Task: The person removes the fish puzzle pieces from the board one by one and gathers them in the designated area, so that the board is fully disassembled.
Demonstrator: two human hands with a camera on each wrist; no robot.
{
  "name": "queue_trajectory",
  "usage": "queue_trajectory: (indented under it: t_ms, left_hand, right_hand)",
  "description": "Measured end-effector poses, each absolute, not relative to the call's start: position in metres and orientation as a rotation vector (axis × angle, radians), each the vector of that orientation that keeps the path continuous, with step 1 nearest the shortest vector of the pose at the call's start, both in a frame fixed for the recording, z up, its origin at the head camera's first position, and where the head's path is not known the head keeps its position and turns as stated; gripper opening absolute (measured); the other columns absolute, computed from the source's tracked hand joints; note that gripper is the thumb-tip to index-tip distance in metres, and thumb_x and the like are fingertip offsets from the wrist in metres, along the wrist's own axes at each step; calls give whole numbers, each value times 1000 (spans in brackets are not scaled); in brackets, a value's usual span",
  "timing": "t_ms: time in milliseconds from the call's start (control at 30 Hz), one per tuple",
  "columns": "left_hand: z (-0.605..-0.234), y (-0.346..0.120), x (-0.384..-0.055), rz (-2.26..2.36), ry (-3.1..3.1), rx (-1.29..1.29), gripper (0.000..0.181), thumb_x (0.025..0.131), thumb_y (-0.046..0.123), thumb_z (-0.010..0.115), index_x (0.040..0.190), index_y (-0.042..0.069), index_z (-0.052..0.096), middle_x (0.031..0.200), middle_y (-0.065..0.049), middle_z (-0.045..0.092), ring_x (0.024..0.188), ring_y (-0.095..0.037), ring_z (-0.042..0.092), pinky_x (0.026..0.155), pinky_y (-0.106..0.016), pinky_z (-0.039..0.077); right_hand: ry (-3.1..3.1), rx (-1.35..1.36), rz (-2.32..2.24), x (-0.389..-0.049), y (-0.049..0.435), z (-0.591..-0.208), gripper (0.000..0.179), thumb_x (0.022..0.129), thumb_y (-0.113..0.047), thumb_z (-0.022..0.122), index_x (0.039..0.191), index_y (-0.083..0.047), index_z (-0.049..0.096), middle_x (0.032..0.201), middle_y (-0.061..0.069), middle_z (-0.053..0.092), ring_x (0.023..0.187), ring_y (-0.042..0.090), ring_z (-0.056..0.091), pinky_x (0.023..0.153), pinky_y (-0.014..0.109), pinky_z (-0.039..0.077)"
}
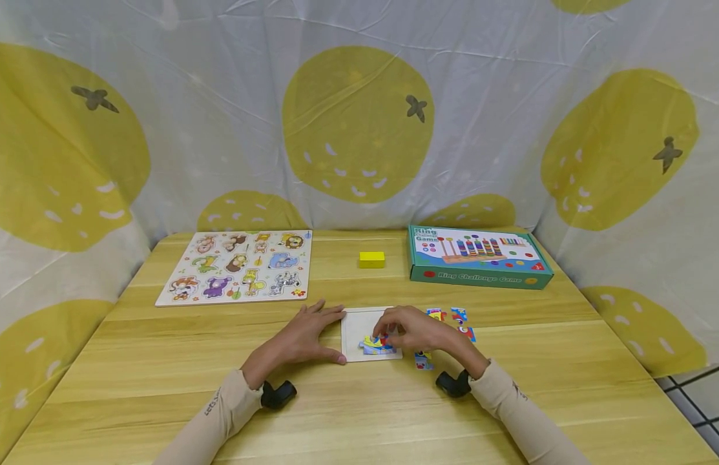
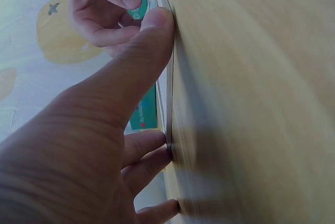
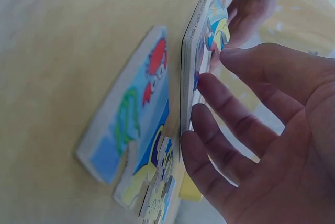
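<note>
A square white puzzle tray lies in front of me, with colourful jigsaw pieces in its lower part. My left hand spans the tray's left side, thumb against the near corner and the other fingers stretched toward the far corner. Over the right half of the tray is my right hand. Its thumb and a fingertip pinch a blue-and-yellow puzzle piece, which stands tilted above the tray in the right wrist view. The forefinger is partly hidden behind the thumb.
Right of the tray lie loose puzzle pieces, among them a red crab piece and a fish piece. Farther back are an animal puzzle board, a yellow block and a green Ring Challenge Game box. A patterned curtain surrounds the table.
</note>
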State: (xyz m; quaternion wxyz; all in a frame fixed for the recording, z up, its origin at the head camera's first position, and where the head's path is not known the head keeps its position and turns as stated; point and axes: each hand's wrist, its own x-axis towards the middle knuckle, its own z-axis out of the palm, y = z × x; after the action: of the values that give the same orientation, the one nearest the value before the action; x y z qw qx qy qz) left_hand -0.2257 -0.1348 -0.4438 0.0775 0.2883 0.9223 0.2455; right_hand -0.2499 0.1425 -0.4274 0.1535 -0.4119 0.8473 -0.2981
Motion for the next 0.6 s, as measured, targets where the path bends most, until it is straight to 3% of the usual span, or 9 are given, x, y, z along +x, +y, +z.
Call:
queue_trajectory:
  t_ms: [367, 600]
  left_hand:
    - [-443, -135, -225, 732, 2761, 864, 90, 71, 61, 75, 142, 13, 48, 151, -6, 39, 142, -44, 18, 109, -68, 13]
    - [-444, -135, -226, 735, 2760, 858, 90, 71, 61, 75, 142, 13, 48, 151, -6, 39, 143, -43, 18, 110, -67, 12]
  right_hand:
    - [2439, -1158, -858, -247, 138, -427, 16, 86, -11, 71, 101, -16, 71, 94, -3, 63, 85, 15, 55, 74, 25, 47]
    - [2380, -1145, -902, -246, 136, -428, 17, 86, -9, 71, 102, -13, 68, 87, -2, 62, 76, 12, 55, 67, 23, 48]
